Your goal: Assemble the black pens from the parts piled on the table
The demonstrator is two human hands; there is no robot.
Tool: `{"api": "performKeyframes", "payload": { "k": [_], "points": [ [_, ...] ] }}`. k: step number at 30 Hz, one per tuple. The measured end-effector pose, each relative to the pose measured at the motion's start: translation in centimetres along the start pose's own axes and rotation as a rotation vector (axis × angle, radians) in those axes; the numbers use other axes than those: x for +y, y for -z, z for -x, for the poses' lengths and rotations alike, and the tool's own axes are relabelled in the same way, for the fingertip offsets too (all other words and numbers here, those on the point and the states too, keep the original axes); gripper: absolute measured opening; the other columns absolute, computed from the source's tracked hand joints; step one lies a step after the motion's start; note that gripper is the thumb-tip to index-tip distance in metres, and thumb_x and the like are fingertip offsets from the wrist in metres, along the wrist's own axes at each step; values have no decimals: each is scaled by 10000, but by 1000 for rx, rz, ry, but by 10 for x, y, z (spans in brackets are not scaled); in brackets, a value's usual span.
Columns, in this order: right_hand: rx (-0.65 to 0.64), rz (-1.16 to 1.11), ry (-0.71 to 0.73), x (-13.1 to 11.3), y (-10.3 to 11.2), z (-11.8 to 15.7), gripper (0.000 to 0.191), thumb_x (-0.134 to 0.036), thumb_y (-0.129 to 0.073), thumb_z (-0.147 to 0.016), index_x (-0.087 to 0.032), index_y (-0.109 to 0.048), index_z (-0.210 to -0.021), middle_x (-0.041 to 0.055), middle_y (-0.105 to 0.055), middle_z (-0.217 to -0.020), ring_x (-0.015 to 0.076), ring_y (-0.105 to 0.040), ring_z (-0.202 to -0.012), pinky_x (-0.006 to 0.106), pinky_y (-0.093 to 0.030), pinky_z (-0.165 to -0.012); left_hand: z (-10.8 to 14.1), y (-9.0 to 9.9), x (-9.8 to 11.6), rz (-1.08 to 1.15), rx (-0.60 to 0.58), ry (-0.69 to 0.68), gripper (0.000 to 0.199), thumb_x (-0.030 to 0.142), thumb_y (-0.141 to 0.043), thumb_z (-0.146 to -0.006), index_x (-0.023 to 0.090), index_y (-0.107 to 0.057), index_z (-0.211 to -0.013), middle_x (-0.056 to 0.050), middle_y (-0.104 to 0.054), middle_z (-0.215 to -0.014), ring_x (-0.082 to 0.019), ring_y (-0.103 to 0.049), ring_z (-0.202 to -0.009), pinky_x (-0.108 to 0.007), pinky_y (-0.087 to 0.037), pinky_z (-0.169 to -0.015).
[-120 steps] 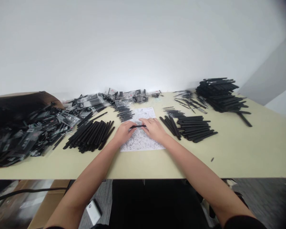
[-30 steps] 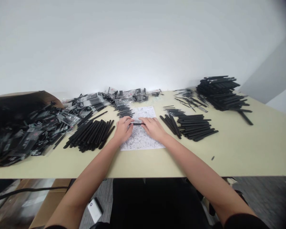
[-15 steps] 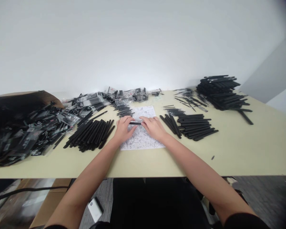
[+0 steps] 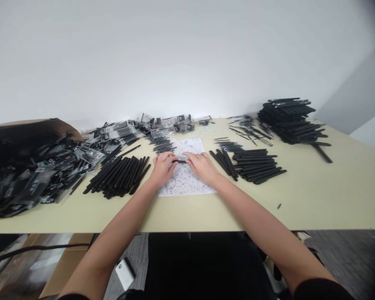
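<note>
Between both hands a slim black pen [image 4: 181, 161] lies level above a scribbled sheet of white paper [image 4: 187, 185]. My left hand [image 4: 163, 168] pinches its left end with thumb and fingers. At the other end, the fingers of my right hand [image 4: 202, 167] close on the pen, covering that tip. Just beyond my left hand lie thin black refills [image 4: 162, 146]. A row of black pens [image 4: 121, 177] is left of the paper, and another pile of pens [image 4: 258, 166] is to its right.
An open cardboard box [image 4: 67, 128] spills black plastic packets [image 4: 40, 181] at the left. More clear packets [image 4: 168, 125] line the wall. At the back right rises a tall pen stack [image 4: 286, 116], beside loose thin sticks [image 4: 248, 129]. A small dark piece [image 4: 279, 206] lies near the table's front edge.
My left hand's thumb and fingers have closed in along the pen, and less of it shows between my hands. Everything else on the table stays put.
</note>
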State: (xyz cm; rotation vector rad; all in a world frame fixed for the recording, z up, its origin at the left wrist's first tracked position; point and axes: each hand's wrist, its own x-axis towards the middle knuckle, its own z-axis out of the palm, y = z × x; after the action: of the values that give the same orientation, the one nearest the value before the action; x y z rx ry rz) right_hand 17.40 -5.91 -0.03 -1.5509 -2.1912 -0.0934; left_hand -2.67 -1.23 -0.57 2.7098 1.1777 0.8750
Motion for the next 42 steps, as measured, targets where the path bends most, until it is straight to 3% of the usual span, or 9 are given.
{"api": "performKeyframes", "payload": {
  "k": [6, 12, 16, 19, 21, 26, 30, 33, 42],
  "points": [
    [2, -15, 21, 0, 2, 1, 344, -246, -377, -1017, -177, -509, -1326, 113, -715, -1148, 230, -654, -1027, 372, -323, -900, 0, 2, 2, 2, -11, 10, 191, 296, -485, -989, 224, -619, -1105, -68, -646, -1200, -214, -559, -1144, -384, -300, -929],
    [-53, 38, 102, -3, 8, 3, 325, -349, -452, -1002, -174, -570, -1249, 113, -708, -1155, 235, -644, -1035, 365, -287, -912, 1, 1, 4, 67, -116, -19, 205, 322, -451, -1003, 242, -585, -1136, -41, -690, -1145, -201, -601, -1078, -386, -284, -964],
    [-87, 87, 64, -7, 16, 2, 312, -309, -387, -1014, -178, -584, -1217, 97, -729, -1090, 215, -661, -963, 343, -294, -861, 0, 1, 6, 35, -48, 23, 309, 332, -453, -990, 213, -491, -1272, -87, -643, -1230, -219, -595, -1105, -388, -314, -977],
    [-93, 167, -63, -6, 24, 1, 298, -292, -368, -994, -176, -625, -1090, 87, -743, -968, 216, -673, -874, 339, -316, -827, -2, 6, 9, -99, -19, 135, 425, 301, -432, -981, 188, -388, -1387, -116, -603, -1267, -233, -583, -1118, -388, -357, -960],
    [-82, 228, -221, 0, 30, 1, 279, -286, -384, -969, -175, -634, -1022, 91, -737, -925, 221, -679, -829, 336, -345, -791, -3, 11, 9, -258, -75, 202, 418, 239, -406, -971, 194, -404, -1386, -119, -594, -1273, -254, -570, -1140, -402, -370, -948],
    [-50, 280, -681, 26, 47, 3, 276, -276, -437, -918, -150, -635, -1064, 157, -694, -1048, 258, -691, -885, 318, -433, -720, -1, 21, 5, -593, -221, 360, 359, 90, -375, -889, 177, -569, -1178, -136, -622, -1138, -299, -591, -1045, -422, -395, -846],
    [-78, 244, -904, 48, 55, 7, 297, -265, -483, -882, -132, -647, -1091, 189, -671, -1099, 314, -677, -989, 368, -489, -775, 2, 26, 2, -668, -260, 489, 275, 131, -405, -867, 128, -606, -1056, -159, -619, -1075, -325, -598, -1007, -421, -398, -800],
    [-117, 219, -972, 55, 55, 7, 297, -266, -513, -860, -132, -660, -1080, 195, -676, -1091, 330, -669, -1018, 401, -502, -811, 3, 28, 2, -659, -296, 534, 281, 162, -423, -860, 119, -610, -1066, -173, -608, -1110, -320, -602, -999, -417, -393, -800],
    [-196, 204, -951, 50, 56, 7, 308, -285, -544, -837, -146, -662, -1085, 184, -667, -1099, 327, -660, -1024, 413, -503, -813, 5, 26, 1, -676, -289, 578, 322, 116, -355, -886, 129, -600, -1094, -188, -595, -1145, -308, -598, -1002, -397, -396, -785]
  ]
}}
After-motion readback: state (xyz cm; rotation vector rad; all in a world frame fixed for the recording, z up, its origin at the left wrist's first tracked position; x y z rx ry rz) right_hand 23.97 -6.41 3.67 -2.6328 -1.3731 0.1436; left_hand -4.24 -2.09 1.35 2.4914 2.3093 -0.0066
